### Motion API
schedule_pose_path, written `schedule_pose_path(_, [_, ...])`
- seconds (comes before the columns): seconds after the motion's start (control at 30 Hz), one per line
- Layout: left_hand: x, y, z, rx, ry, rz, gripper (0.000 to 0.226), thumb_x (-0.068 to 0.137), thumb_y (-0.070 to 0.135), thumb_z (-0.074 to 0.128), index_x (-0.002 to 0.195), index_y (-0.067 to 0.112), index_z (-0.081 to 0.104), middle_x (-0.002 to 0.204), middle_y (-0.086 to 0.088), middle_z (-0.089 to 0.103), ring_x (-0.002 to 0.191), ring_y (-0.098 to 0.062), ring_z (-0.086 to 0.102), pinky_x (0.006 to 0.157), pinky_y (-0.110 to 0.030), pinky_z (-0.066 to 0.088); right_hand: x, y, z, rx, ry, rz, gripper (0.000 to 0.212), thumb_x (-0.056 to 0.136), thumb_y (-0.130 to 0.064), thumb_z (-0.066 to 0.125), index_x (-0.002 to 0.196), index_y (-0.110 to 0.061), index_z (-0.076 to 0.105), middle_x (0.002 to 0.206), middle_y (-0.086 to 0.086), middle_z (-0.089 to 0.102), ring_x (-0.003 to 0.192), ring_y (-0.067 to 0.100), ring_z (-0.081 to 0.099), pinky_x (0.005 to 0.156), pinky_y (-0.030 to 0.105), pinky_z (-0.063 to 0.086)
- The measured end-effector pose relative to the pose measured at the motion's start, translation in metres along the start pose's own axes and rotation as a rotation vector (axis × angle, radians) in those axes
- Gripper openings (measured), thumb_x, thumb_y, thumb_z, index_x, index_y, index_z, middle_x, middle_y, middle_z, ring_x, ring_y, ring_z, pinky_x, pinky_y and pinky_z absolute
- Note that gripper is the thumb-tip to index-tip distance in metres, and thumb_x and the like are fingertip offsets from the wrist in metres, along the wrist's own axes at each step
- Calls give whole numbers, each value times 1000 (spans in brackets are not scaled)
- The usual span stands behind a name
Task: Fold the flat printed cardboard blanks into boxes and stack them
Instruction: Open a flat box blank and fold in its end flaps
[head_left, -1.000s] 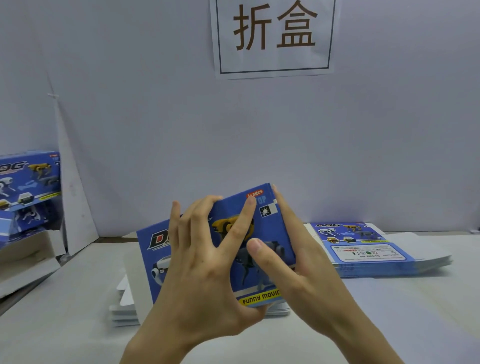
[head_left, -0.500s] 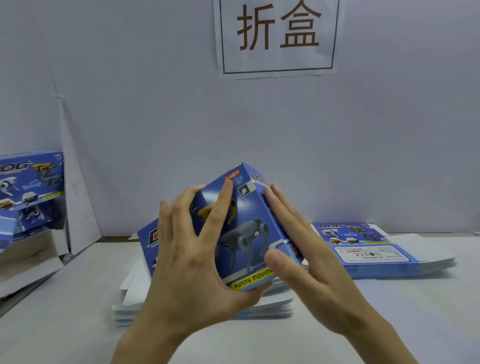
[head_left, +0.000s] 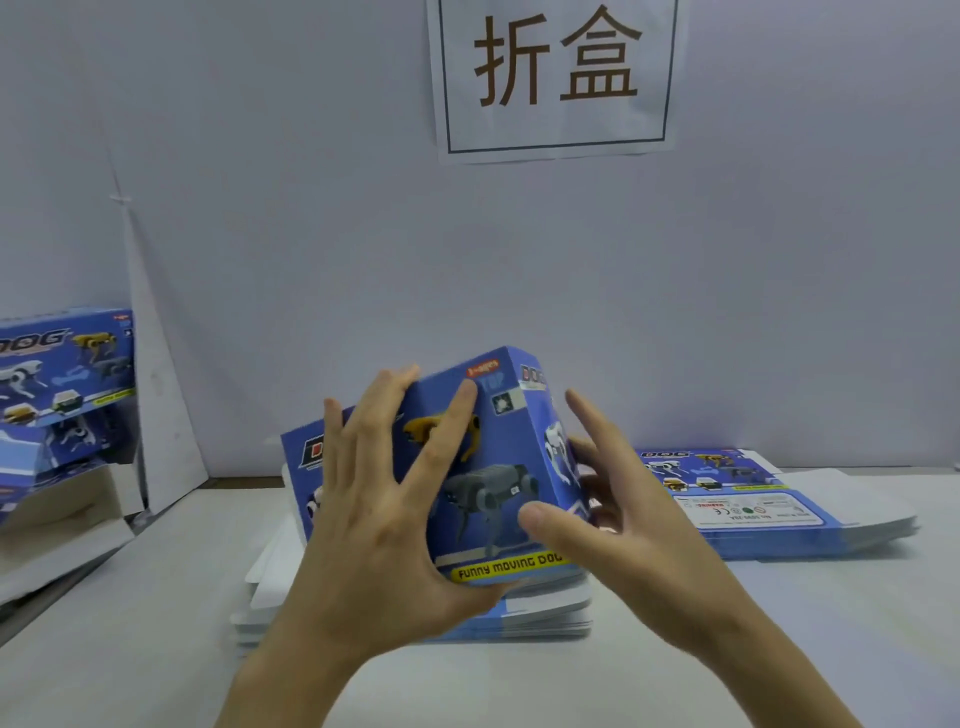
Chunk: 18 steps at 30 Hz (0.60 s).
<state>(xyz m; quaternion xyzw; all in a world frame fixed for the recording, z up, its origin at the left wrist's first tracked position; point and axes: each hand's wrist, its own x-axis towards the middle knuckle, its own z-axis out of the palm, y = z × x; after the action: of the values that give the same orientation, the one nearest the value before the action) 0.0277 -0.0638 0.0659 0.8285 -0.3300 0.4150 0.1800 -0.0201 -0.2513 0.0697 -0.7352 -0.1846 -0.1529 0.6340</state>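
A blue printed box (head_left: 488, 483) with robot dogs and a yellow "FUNNY MOVING DOG" strip is held tilted above the table, its front and right side panels forming a corner. My left hand (head_left: 374, 545) grips it, fingers spread over the front face and thumb hooked under the bottom edge. My right hand (head_left: 623, 545) has its thumb on the lower right corner of the front, and its straight fingers lie along the side panel. Under the box lies a stack of flat blanks (head_left: 545, 613), white side up.
A second stack of flat blanks (head_left: 769, 519) lies printed side up at the right. Folded blue boxes (head_left: 57, 374) are stacked at the left edge above an open carton (head_left: 62, 519). The white table (head_left: 156, 649) ends at a wall bearing a paper sign (head_left: 556, 78).
The flat blank has been lifted off the stack and opened into a box shape. Its right side panel has swung into view, and my right hand has moved from the front to that side.
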Motion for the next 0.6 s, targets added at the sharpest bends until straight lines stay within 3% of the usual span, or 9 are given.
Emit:
schedule_pose_path(0.1, [-1,7,12,-72,55,-170,110,63,81,53,151,31,10,158,-13,1,147,-30,-4,115,-58,8,5,6,-3,51,170,41,91,63,-34,74,143,-40,31,108,-16,67,92,3,69,66,14,53])
schedule_pose_path(0.17, [1,13,16,-324,103,-493,118,56,82,59,145,51,-13,156,7,-20,141,-5,-22,116,-49,10,10,10,-6,161,294,54,91,63,-34,72,143,-39,30,101,-11,71,91,6,70,65,17,53])
schedule_pose_path(0.2, [2,14,17,-462,111,-647,122,53,81,62,141,54,-18,156,12,-20,136,5,-20,116,-40,9,11,11,-8,208,340,63,93,63,-35,71,145,-38,27,98,-10,72,91,7,70,66,20,54])
schedule_pose_path(0.27, [3,8,18,-799,94,-843,127,51,76,71,145,51,-10,158,12,11,137,7,5,111,-29,17,13,12,-11,293,384,82,97,63,-35,68,147,-41,22,96,-6,72,94,15,70,74,31,56])
schedule_pose_path(0.33, [4,-2,16,-1188,39,-906,115,44,68,72,143,53,15,136,15,53,130,-7,42,106,-35,33,14,13,-12,356,351,103,96,63,-30,68,146,-43,23,105,3,70,100,27,69,89,50,53])
schedule_pose_path(0.4, [5,-6,17,-1370,57,-925,103,49,63,79,139,43,33,121,5,66,109,-15,63,99,-45,45,14,13,-11,349,270,125,100,59,-26,71,146,-43,24,112,9,68,101,30,68,94,54,50])
schedule_pose_path(0.5, [5,-10,20,-1383,228,-885,99,52,38,85,138,31,38,103,-5,72,87,-18,71,76,-42,59,14,17,-12,226,165,182,95,60,-24,66,145,-39,24,109,6,69,95,21,70,89,42,54])
schedule_pose_path(0.6, [3,-13,21,-1192,267,-731,117,49,31,94,140,48,23,110,5,69,102,-19,68,82,-38,56,16,17,-21,83,205,193,86,62,-31,64,140,-41,30,122,-5,60,99,4,65,76,18,51])
